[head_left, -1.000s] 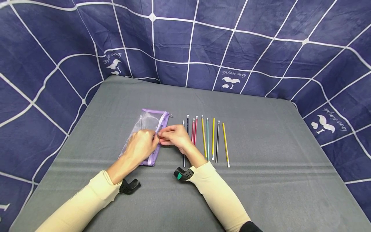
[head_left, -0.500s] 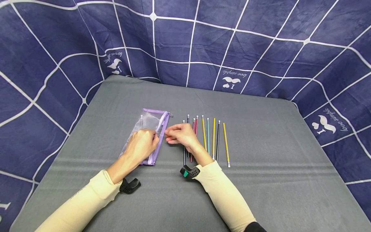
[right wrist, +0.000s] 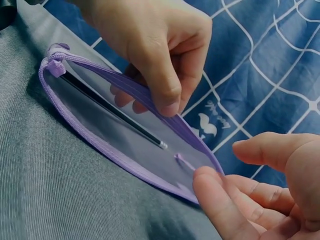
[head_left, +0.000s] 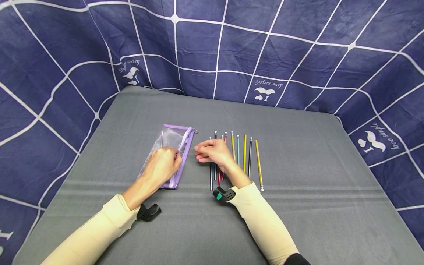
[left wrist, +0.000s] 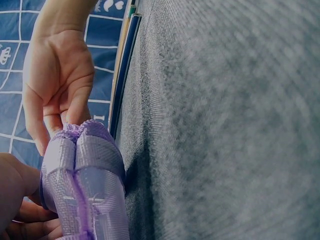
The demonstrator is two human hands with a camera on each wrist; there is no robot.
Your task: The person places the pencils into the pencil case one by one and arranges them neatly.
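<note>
A see-through mesh pencil pouch [head_left: 173, 137] with purple trim lies left of centre. My left hand [head_left: 163, 164] pinches one edge of its mouth between thumb and fingers, and the right wrist view shows the mouth gaping. Inside the pouch is a dark pencil [right wrist: 110, 109] with a silver end. My right hand [head_left: 216, 151] holds nothing; its fingers are loosely bent, apart from the pouch and over the leftmost pencils. To the right a row of pencils lies side by side: dark [head_left: 211, 176], red [head_left: 219, 178], teal [head_left: 238, 151] and yellow [head_left: 258, 162]. My right hand and forearm cover parts of several.
All of this lies on a grey cloth-covered table [head_left: 314, 165]. A blue curtain [head_left: 205, 44] with white grid lines surrounds its back and sides. A metal ring [head_left: 195, 131] sits at the pouch's far corner.
My right hand has drawn back from the pouch's edge to the right, over the leftmost pencils. My left hand has kept its grip and place.
</note>
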